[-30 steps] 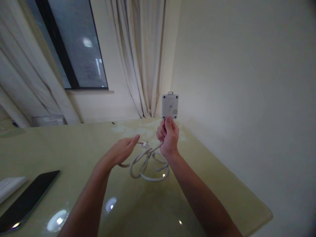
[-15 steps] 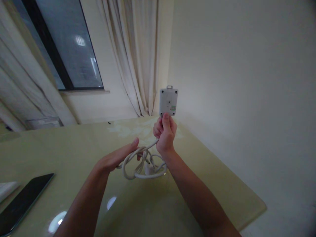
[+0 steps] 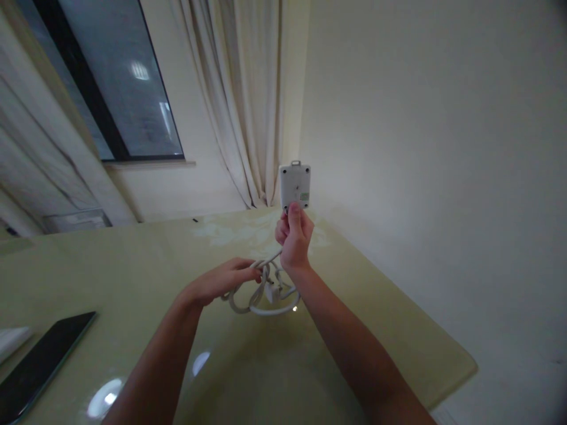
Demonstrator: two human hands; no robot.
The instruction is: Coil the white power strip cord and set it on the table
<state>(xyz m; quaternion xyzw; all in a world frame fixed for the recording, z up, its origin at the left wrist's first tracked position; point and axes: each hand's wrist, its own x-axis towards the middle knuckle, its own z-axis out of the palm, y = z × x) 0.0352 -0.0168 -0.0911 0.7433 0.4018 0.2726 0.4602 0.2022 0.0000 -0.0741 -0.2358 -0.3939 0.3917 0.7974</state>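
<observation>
My right hand (image 3: pixel 296 239) is closed on the lower end of a white power strip (image 3: pixel 295 186), holding it upright with the thumb on its near face. That face has dark dots at its corners, a small green label and a hanging loop on top. A loosely coiled white cord (image 3: pixel 272 311) hangs below, with a white plug (image 3: pixel 271 293) inside the coil. My left hand (image 3: pixel 228 278) is closed on the left side of the coil; its thumb lies across the strands and some fingers are hidden.
A black phone-like slab (image 3: pixel 46 360) lies on the glossy yellow-green table (image 3: pixel 133 265) at left, beside a white object (image 3: pixel 13 341) cut by the frame. A small dark piece (image 3: pixel 195 220) lies near the far edge. The wall (image 3: pixel 420 147) borders the table's right side.
My right hand and the power strip have shifted slightly left, the strip a little lower. My left hand has moved right, its thumb coming down from raised onto the cord.
</observation>
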